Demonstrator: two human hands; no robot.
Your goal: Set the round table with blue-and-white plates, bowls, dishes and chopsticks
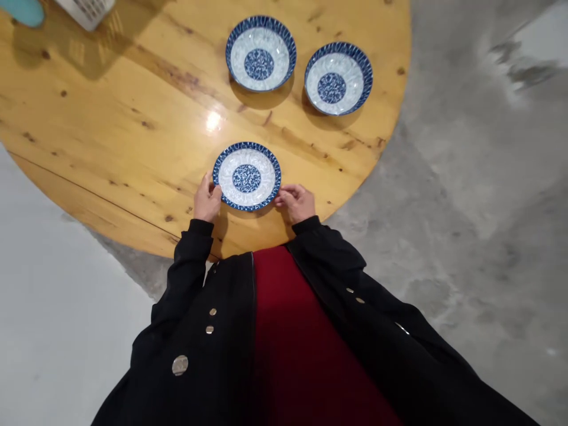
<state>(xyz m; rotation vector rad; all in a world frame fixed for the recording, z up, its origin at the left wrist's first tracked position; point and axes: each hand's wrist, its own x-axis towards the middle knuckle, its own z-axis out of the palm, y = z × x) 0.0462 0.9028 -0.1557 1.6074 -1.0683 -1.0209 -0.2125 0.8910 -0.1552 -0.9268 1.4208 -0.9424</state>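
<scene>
A round blue-and-white patterned plate [247, 177] lies at the near side of the wooden table, just in front of my body. My left hand [207, 200] is closed on its left rim, with the thumb on the upper edge. At the lower right rim, the bent fingers of my right hand [297, 202] pinch the plate's edge; some of their tips are hidden. Farther back sit two deeper dishes in the same pattern: a blue-rimmed bowl [261, 53] in the middle and a second bowl [338, 78] to its right.
The round wooden table [133, 136] curves away on both sides, with grey concrete floor [465, 195] to the right. At the far left, a white slotted basket [90, 13] and a teal object [25, 10] are cut off by the frame.
</scene>
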